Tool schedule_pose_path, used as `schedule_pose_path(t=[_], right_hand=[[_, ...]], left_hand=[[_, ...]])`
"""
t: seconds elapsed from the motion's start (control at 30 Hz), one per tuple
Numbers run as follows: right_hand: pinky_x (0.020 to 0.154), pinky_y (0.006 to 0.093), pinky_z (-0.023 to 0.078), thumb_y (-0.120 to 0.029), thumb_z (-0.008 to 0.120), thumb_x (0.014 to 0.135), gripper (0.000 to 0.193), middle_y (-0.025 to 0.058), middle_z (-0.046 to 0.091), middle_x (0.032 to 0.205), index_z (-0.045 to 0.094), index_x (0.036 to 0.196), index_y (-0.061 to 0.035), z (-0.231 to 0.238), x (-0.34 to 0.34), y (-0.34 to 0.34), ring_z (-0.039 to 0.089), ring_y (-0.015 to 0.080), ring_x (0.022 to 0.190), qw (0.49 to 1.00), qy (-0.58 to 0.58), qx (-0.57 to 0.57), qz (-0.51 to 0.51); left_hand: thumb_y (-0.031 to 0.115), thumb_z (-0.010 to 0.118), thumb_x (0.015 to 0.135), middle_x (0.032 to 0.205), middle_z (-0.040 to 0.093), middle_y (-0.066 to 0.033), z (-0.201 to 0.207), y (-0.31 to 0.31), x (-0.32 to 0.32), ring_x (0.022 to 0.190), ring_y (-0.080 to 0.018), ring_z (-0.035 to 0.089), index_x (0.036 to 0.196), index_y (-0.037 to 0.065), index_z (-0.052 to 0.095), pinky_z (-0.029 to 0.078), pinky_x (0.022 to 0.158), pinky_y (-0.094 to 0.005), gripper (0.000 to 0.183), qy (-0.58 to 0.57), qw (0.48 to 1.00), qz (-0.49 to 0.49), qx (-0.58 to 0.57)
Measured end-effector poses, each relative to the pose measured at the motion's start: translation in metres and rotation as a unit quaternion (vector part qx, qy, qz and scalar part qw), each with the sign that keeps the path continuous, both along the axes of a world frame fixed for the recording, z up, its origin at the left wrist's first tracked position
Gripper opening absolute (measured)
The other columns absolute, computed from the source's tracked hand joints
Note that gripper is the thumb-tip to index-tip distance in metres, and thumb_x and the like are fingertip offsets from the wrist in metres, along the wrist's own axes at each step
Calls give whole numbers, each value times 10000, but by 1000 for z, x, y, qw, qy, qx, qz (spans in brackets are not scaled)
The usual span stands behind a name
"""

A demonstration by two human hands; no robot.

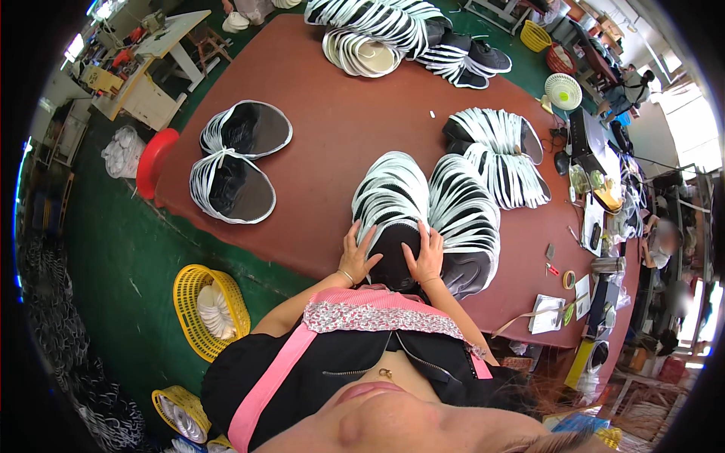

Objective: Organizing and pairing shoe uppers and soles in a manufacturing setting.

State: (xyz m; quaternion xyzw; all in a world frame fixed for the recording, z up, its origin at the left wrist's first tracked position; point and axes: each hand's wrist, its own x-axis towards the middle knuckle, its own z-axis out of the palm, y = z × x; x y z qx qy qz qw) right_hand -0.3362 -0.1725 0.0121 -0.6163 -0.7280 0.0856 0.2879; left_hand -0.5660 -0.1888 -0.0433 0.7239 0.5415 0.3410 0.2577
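A fanned stack of black shoe uppers with white edges (pixel 393 185) stands at the near edge of the brown table (pixel 332 136). My left hand (pixel 358 253) clasps its left side, fingers spread and thumb toward the black front piece. Opposite it, my right hand (pixel 425 257) grips the right side, with the thumb on the front piece and the fingers along the white edges. A second stack of uppers (pixel 464 215) leans against the first, close to my right hand. The undersides of my fingers are hidden.
Tied bundles of uppers lie at the table's left (pixel 238 185), right (pixel 498 155) and far end (pixel 377 26). A red stool (pixel 155 162) and a yellow basket (pixel 181 302) stand to the left. A fan (pixel 563 90), tape roll (pixel 569 280) and papers (pixel 545 313) are at the right.
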Motion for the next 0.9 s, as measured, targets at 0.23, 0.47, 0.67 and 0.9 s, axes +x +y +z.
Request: schedule_pose_path(t=[0.23, 0.47, 0.67, 0.9], right_hand=[[1015, 487, 432, -364, 729, 903, 737, 226, 507, 1299, 439, 1537, -124, 3, -3, -2, 497, 425, 1163, 1000, 9, -17, -4], [1009, 479, 441, -373, 728, 902, 732, 209, 517, 1296, 446, 1531, -125, 5, -3, 0, 505, 410, 1163, 1000, 9, -7, -11], [995, 476, 460, -430, 731, 887, 753, 214, 521, 1299, 458, 1536, -163, 1, -2, -4, 522, 407, 1153, 1000, 1, -16, -16], [990, 482, 465, -415, 737, 886, 744, 221, 525, 1287, 460, 1531, -167, 1, -1, -1, 526, 411, 1141, 1000, 2, 13, -14]], left_hand=[[550, 630, 969, 1629, 183, -236, 2, 3, -1, 1406, -492, 302, 1615, 266, 343, 350, 1148, -569, 762, 14, 1000, 2, 1], [591, 611, 964, 1618, 196, -242, -1, 7, -1, 1396, -492, 314, 1608, 230, 355, 349, 1141, -567, 782, 19, 1000, -5, 16], [574, 604, 966, 1600, 229, -272, -4, 3, 0, 1424, -498, 292, 1593, 160, 380, 282, 1172, -574, 785, -2, 1000, -4, 9], [586, 595, 968, 1598, 227, -276, -5, 3, -1, 1427, -495, 291, 1595, 160, 381, 281, 1172, -579, 787, 6, 1000, -7, 4]])
